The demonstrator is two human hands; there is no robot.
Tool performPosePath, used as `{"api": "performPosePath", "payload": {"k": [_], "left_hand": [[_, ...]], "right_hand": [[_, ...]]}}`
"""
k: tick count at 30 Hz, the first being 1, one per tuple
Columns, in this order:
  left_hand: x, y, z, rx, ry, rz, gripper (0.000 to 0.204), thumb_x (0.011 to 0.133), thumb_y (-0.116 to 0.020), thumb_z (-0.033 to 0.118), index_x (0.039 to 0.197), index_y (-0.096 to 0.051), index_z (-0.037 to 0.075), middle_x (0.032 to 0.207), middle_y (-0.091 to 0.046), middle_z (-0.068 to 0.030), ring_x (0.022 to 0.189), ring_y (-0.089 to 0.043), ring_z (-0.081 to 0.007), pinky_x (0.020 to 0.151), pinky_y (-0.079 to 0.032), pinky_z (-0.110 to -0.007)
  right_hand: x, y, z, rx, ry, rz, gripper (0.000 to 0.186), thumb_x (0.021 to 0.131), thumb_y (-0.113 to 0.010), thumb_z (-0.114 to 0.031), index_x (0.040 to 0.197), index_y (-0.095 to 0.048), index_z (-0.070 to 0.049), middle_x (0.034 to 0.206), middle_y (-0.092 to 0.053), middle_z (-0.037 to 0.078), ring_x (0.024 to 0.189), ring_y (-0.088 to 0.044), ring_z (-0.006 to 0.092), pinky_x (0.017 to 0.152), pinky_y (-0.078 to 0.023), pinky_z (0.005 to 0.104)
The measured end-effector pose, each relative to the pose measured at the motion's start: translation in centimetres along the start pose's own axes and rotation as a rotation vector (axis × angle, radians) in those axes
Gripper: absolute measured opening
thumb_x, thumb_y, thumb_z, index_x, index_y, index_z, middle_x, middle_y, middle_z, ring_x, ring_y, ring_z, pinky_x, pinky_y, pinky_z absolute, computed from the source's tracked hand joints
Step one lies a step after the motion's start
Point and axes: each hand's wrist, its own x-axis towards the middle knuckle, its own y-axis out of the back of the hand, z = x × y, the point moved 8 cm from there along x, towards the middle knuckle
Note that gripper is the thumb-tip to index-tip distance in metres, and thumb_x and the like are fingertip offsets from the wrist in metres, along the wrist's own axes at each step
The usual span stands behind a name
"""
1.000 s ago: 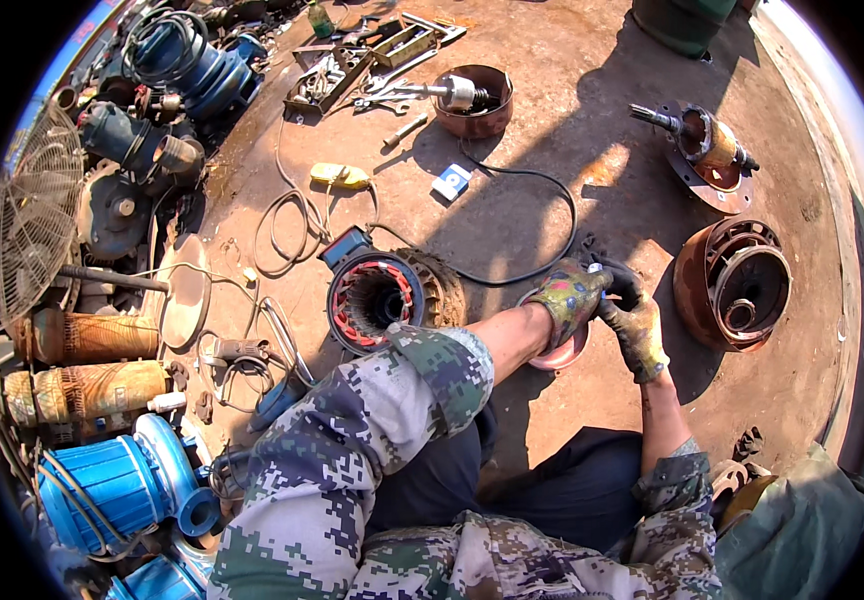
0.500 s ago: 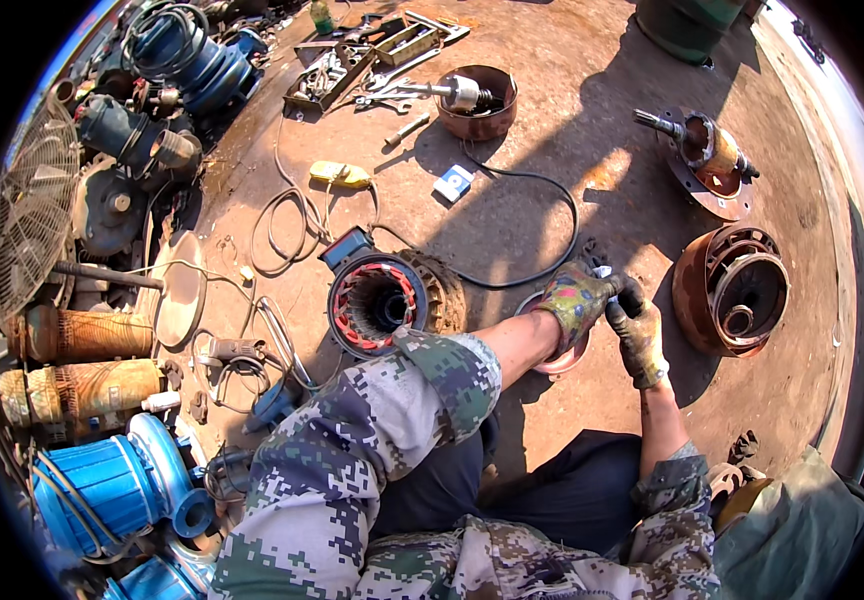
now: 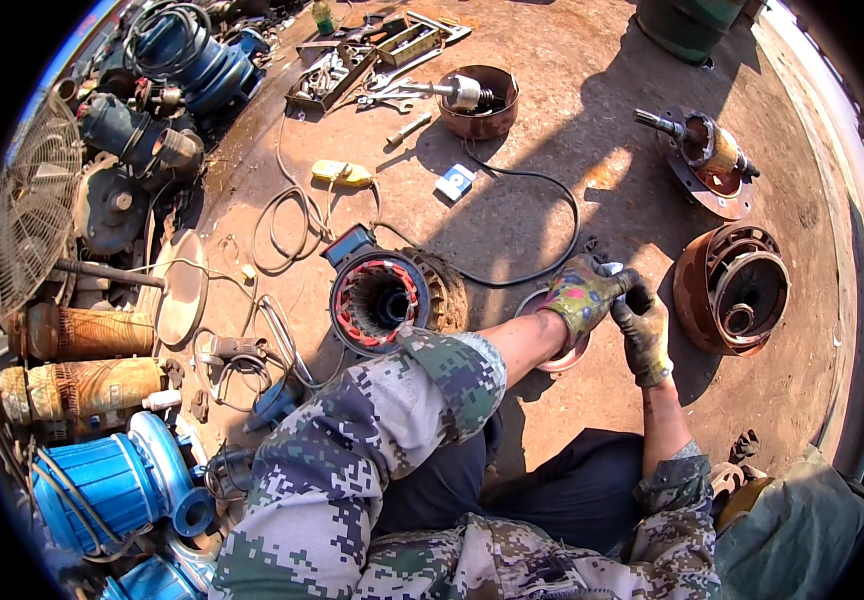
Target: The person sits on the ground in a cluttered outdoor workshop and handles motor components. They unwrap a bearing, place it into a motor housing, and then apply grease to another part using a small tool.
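My left hand (image 3: 580, 298), in a stained, patterned work glove, and my gloved right hand (image 3: 644, 338) meet at the fingertips right of the middle. The fingers of both are curled closed. A small whitish bit (image 3: 609, 268) shows by the left fingers; its kind cannot be made out. Beneath my left hand and wrist is a round, pinkish-rimmed part (image 3: 564, 362), mostly covered by them. To the right stands a rusty round pump housing (image 3: 700, 295), apart from my right hand. Left of my left forearm stands a motor stator (image 3: 380, 302) with red-edged windings.
A black cable (image 3: 574, 215) loops across the ground beyond my hands. Farther off are a rusty bowl (image 3: 482, 122) holding a shaft, a tool tray (image 3: 330, 80), and a rotor (image 3: 717, 155) on a flange. Blue pumps (image 3: 102, 495) and a fan (image 3: 37, 205) line the left.
My hands stay together in nearly the same place. My right hand has shifted slightly and its fingers have turned a little; the surrounding parts have not moved.
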Motion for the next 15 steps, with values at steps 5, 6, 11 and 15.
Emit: {"api": "performPosePath", "payload": {"k": [5, 6, 11, 15], "left_hand": [[0.1, -0.3, -0.8, -0.104, 0.05, 0.007, 0.024, 0.091, -0.078, 0.018, 0.102, -0.067, -0.001, 0.091, -0.069, -0.0038, 0.081, -0.061, -0.0116, 0.072, -0.051, -0.03], [0.1, -0.4, -0.7, -0.142, 0.046, -0.009, 0.023, 0.092, -0.077, 0.017, 0.102, -0.066, -0.001, 0.091, -0.068, -0.0034, 0.081, -0.06, -0.0112, 0.071, -0.051, -0.029], [-0.3, 0.1, 0.2, 0.038, -0.105, 0.066, 0.047, 0.081, -0.084, 0.033, 0.104, -0.066, -0.003, 0.096, -0.073, -0.0176, 0.092, -0.071, -0.0298, 0.082, -0.056, -0.04], [-2.8, -0.2, 2.8, 0.15, -0.065, 0.12, 0.046, 0.075, -0.087, 0.033, 0.097, -0.067, -0.002, 0.096, -0.072, -0.0212, 0.095, -0.071, -0.0347, 0.083, -0.055, -0.042]], "right_hand": [[-0.2, 0.4, 0.4, 0.042, -0.001, 0.033, 0.03, 0.096, -0.071, -0.013, 0.122, -0.068, 0.002, 0.116, -0.07, 0.003, 0.106, -0.063, 0.0133, 0.098, -0.049, 0.0309], [-0.2, 1.2, 0.9, -0.047, -0.016, 0.046, 0.031, 0.097, -0.071, -0.013, 0.124, -0.068, 0.002, 0.117, -0.07, 0.004, 0.107, -0.063, 0.014, 0.099, -0.049, 0.0315], [-0.5, 1.8, 1.5, 0.116, 0.07, 0.025, 0.026, 0.1, -0.069, -0.012, 0.123, -0.067, 0.0, 0.121, -0.069, 0.006, 0.109, -0.064, 0.0162, 0.101, -0.051, 0.0347], [-1.3, 2.5, 1.1, 0.13, 0.087, 0.085, 0.023, 0.1, -0.071, -0.021, 0.116, -0.066, -0.005, 0.111, -0.069, 0.001, 0.097, -0.063, 0.0103, 0.087, -0.052, 0.0279]]}}
